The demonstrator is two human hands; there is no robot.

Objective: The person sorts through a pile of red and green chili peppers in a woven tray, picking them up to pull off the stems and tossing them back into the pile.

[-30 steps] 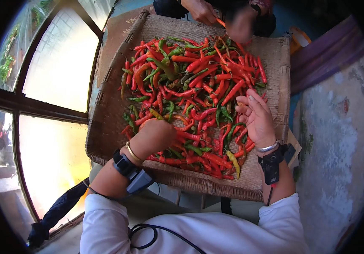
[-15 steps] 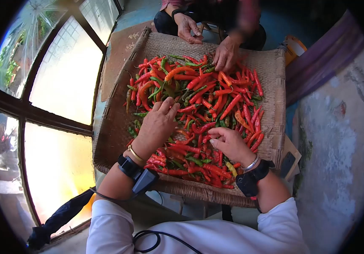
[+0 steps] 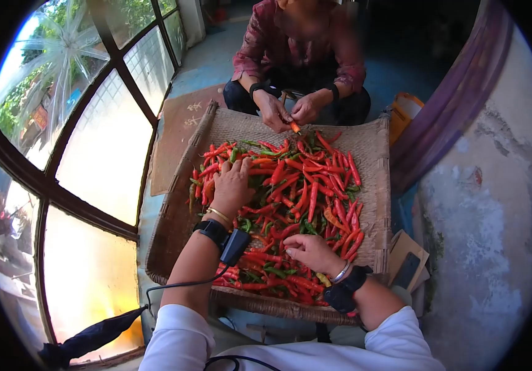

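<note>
A woven tray [image 3: 371, 148] is heaped with red peppers [image 3: 315, 195], with green and orange ones mixed in. My left hand [image 3: 232, 187] rests palm down on the upper left of the heap, fingers spread over the peppers. Over the lower right part, near a yellowish pepper [image 3: 323, 279], is my right hand [image 3: 315, 253]; its fingers are loosely bent, thumb and forefinger slightly apart, with nothing visible between them. Its palm side is hidden.
Across the tray a person [image 3: 303, 55] sits holding an orange-red pepper [image 3: 294, 127] in both hands. Framed windows [image 3: 102, 148] stand at the left. On the right are a yellow bucket [image 3: 405, 111], a purple curtain [image 3: 451, 99], a phone [image 3: 407, 271] on cardboard and a wall.
The view has tilted up, showing more of the other person. Their hands have left the heap and come together around a pepper. My left hand has moved farther up the heap, its fingers spreading.
</note>
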